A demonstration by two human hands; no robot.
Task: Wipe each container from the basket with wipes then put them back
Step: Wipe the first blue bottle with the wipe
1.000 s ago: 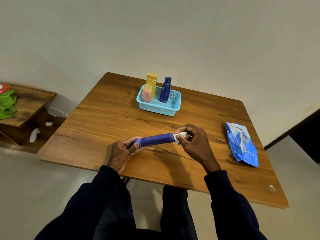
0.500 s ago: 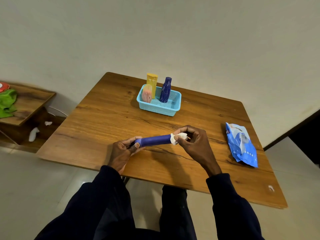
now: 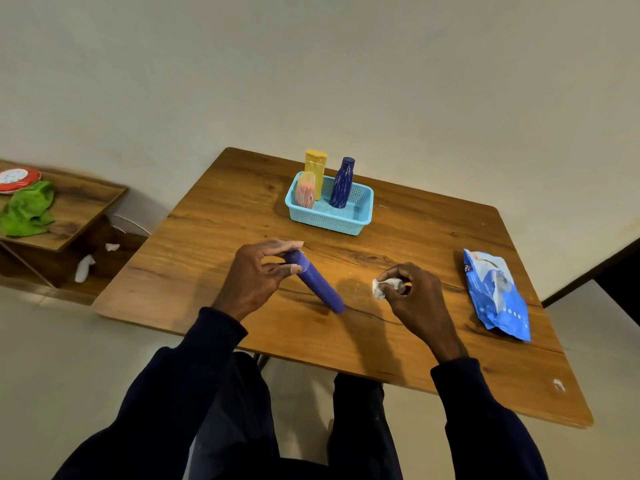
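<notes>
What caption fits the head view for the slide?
Left hand holds purple tube; right hand pinches crumpled wipe; blue basket behind.

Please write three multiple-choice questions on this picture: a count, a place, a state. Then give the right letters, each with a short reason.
1. Besides the purple tube in the left hand, how many containers stand in the light blue basket? A. three B. two C. four
2. Where does the blue wipes pack lie? A. inside the basket B. on the table, right of the right hand C. under the table
3. How is the right hand? A. open, empty B. flat on the table C. pinching a crumpled white wipe
1 A: a yellow bottle, a pink container and a dark blue bottle stand there. 2 B: it lies on the wood near the right edge. 3 C: it is curled round the wipe.
</notes>
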